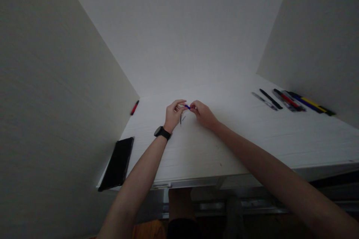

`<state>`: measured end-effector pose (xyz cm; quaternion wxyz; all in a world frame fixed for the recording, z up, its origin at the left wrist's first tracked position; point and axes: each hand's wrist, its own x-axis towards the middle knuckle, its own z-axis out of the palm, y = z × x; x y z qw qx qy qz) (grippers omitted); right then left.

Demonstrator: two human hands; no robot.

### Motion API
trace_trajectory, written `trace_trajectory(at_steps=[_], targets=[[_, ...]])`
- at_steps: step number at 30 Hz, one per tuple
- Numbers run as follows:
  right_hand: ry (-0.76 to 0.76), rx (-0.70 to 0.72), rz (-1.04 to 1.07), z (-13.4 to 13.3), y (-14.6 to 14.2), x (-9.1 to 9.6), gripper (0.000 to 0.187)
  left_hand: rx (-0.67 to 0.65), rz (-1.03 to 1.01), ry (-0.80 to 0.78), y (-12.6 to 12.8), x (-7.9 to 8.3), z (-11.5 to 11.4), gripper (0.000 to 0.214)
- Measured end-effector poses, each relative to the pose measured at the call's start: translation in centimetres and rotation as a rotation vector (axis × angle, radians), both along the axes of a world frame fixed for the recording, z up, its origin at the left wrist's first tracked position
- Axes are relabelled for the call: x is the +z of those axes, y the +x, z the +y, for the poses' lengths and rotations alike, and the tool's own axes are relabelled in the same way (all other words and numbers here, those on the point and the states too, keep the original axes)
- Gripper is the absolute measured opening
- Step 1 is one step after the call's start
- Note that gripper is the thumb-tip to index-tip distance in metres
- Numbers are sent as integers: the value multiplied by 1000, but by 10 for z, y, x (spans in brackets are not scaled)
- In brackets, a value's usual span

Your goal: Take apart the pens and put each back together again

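Between my two hands is a small blue pen part (187, 107), its exact shape too small to make out. My left hand (173, 114), with a black watch on its wrist, pinches the part's left end between thumb and fingers. From the other side, my right hand (203, 114) has its fingertips closed on the right end. Just below them on the white table lie a thin black stick like a pen refill (181, 120) and a tiny grey piece (184, 118), perhaps a spring.
A red and black pen (134, 108) lies by the left wall. Nearer, a black tablet-like slab (117, 163) rests at the table's left edge. To the right are a clear pen (264, 101), a black pen (270, 99) and several more pens beside the right wall (316, 52).
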<state>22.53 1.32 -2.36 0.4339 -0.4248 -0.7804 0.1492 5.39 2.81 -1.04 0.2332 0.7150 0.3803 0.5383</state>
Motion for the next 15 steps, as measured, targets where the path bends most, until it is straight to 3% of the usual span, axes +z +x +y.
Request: trace_trajectory(at_steps=[3,10,15], targets=[[2,-27,-36,-1,1,2,17,-25,31,-12,0,-1,2,8],[14,-466,-322,-5,16,8,28,60,-89,41,-3,-1,4,16],[-58,-454,-500,-11,13,7,19,131,-70,88,-6,3,1,29]])
